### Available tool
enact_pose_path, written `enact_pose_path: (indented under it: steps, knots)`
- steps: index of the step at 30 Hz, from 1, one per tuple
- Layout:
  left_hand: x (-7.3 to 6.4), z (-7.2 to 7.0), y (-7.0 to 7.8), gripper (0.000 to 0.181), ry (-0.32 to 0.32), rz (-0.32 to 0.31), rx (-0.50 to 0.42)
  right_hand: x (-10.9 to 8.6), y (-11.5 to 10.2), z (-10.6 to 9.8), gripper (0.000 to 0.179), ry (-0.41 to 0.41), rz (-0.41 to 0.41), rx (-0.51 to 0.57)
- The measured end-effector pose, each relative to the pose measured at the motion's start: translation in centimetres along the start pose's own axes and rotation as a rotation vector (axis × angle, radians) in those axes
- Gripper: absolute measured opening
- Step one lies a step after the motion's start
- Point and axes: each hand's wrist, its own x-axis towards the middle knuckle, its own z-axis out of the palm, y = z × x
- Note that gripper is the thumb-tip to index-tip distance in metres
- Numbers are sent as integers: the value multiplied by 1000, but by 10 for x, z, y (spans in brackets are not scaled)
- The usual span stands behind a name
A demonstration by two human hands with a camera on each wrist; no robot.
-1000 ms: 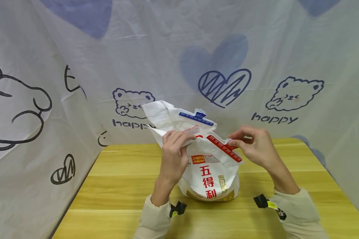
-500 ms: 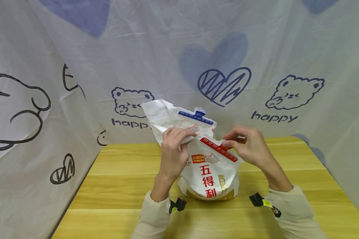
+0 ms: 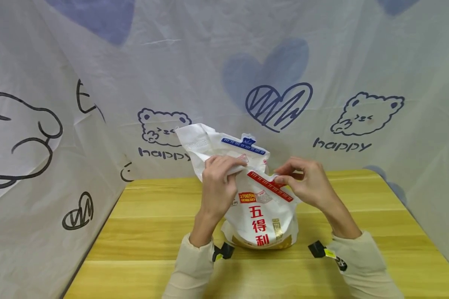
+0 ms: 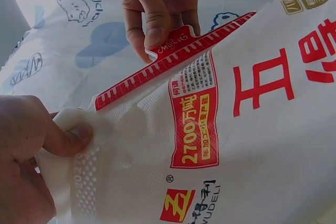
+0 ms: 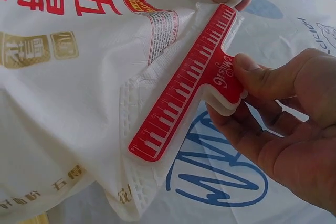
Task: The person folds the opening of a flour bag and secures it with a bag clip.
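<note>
A white flour bag (image 3: 243, 224) with red Chinese characters stands on the table, its top leaning to the left. My left hand (image 3: 218, 185) grips the folded upper edge between thumb and fingers; the left wrist view shows the thumb on the white rim. A red clip (image 5: 184, 87) with a piano-key pattern lies slantwise along the bag's front edge. My right hand (image 3: 304, 182) pinches its tab, thumb on the printed face and fingers behind. On the white sheeting at the rear sits a blue clip (image 3: 243, 145) of similar shape. The bag's inside is hidden.
The wood-grain table (image 3: 153, 232) extends on both sides of the bag. A pale cloth (image 3: 202, 74) with hearts and bears hangs close behind and at the sides. Black wrist devices (image 3: 223, 251) sit at both cuffs.
My right hand has shifted left with the red clip, bringing the clip closer to my left hand along the bag's edge. The left hand keeps its grip in nearly the same place.
</note>
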Motion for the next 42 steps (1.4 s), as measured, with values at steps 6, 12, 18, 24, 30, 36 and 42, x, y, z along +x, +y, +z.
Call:
enact_pose_path:
  steps: [6, 12, 18, 24, 30, 36, 42]
  knots:
    - [0, -2, 0, 32, -11, -1, 10, 1, -2, 1, 13, -11, 0, -1]
    - [2, -7, 0, 33, -69, -2, 41, 1, -4, 0, 17, -17, -16, 1]
    - [1, -12, 0, 38, -117, 14, 86, -2, -3, 0, 21, 6, -22, -12]
    - [-5, -23, 3, 42, -115, 67, 84, -8, -5, 0, 29, 26, -36, -35]
    - [-17, -34, 5, 39, -81, 104, 58, -18, -7, -4, 33, 71, -127, -82]
    - [-32, -40, 4, 35, -10, 168, 29, -32, -6, -8, 34, 109, -187, -178]
    - [-55, -40, -3, 31, 2, 250, -2, -51, -3, -12, 34, 102, -200, -229]
